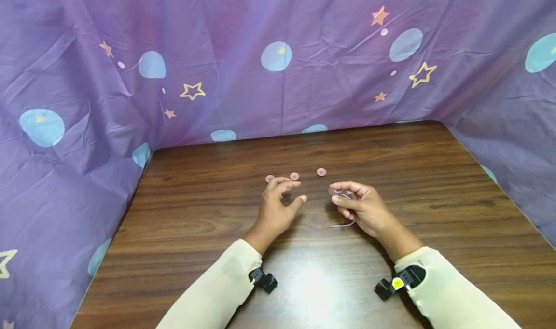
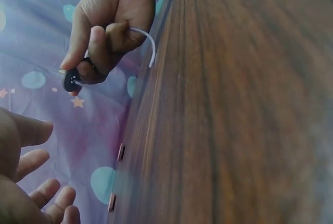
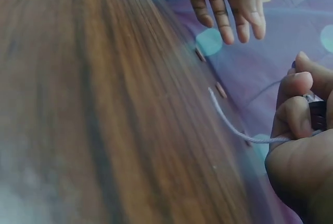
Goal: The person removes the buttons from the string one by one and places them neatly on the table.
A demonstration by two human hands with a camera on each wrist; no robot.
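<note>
My right hand (image 1: 362, 208) pinches a dark button (image 2: 69, 80) between thumb and fingertips, above the table. A pale lavender cord (image 2: 151, 41) passes through a hole in this button; its tail (image 3: 229, 122) hangs from the curled lower fingers. Something dark (image 3: 317, 114) and a bit of red (image 1: 357, 196) show inside that hand, mostly hidden by the fingers. My left hand (image 1: 275, 208) is held apart to the left, fingers spread and loosely bent, with nothing in it. Just beyond it lie two pink buttons, one (image 1: 270, 178) partly behind the fingers, the other (image 1: 294, 176) beside the fingertips.
A third pink button (image 1: 321, 172) lies flat on the wooden table (image 1: 195, 271), between and beyond the hands. Purple cloth (image 1: 226, 44) with stars and blue circles hangs behind the table and along both sides. Each sleeved wrist wears a small black camera (image 1: 264, 280).
</note>
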